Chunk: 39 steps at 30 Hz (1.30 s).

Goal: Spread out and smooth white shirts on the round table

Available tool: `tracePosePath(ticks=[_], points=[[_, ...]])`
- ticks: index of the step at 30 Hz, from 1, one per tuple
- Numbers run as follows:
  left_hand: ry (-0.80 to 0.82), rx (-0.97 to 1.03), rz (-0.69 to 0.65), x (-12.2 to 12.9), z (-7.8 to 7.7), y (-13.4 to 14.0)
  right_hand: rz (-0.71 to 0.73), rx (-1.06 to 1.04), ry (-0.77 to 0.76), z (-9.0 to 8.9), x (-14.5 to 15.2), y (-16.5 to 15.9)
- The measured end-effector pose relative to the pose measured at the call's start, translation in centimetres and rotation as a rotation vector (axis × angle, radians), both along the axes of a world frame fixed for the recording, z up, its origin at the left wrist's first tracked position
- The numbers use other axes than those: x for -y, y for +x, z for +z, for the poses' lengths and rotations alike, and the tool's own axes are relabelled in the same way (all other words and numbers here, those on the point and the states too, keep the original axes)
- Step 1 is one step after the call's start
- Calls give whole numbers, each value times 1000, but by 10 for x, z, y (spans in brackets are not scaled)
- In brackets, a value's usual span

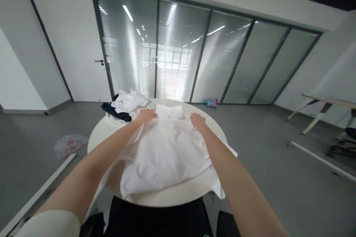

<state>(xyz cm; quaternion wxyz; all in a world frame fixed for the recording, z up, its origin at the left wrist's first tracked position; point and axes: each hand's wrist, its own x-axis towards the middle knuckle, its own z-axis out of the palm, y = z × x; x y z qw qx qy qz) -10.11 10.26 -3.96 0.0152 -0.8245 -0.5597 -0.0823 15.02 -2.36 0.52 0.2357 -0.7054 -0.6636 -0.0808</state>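
Note:
A white shirt (167, 152) lies spread over the round white table (150, 200), its collar end at the far side and parts of it hanging past the table's edges. My left hand (147, 115) is closed on the shirt's upper left, near the shoulder. On the opposite shoulder, my right hand (198, 120) pinches the cloth with curled fingers. Both arms reach forward over the garment. Just left of my left hand sits a crumpled heap of white clothes (130, 102) with a dark navy garment (115, 112) in it.
A clear plastic bag (69, 145) lies on the floor at left, near a white bar (41, 189). By the glass partition (178, 44) rests a blue and pink bin (211, 103) on its side. Another table (328, 100) and a white rail (322, 161) are at right.

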Motion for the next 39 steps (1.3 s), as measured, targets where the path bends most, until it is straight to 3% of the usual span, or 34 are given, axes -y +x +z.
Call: tracePosePath(ticks=[2, 5, 12, 17, 20, 24, 28, 31, 34, 39], points=[[-29, -19, -30, -7, -35, 4, -17, 20, -87, -22, -7, 4], [-44, -24, -75, -23, -61, 8, -61, 51, -207, -44, -29, 19], [121, 38, -117, -60, -67, 24, -221, 114, -447, -80, -97, 54], [175, 15, -158, -68, -78, 27, -221, 165, -485, -90, -111, 58], [191, 14, -167, -69, -87, 25, -190, 223, -429, -84, -91, 61], [256, 39, -171, -68, -90, 25, -177, 287, -320, -72, -34, 71], [314, 84, -255, -59, -80, 33, -160, 204, -488, -68, 30, 78], [198, 102, -317, -51, -69, 45, -136, 172, -499, -74, 68, 79], [-1, 115, -284, -54, -63, 61, -80, 182, -394, -85, 97, 79], [-85, 82, -243, -70, -69, 82, -66, 255, -245, -110, 139, 77]])
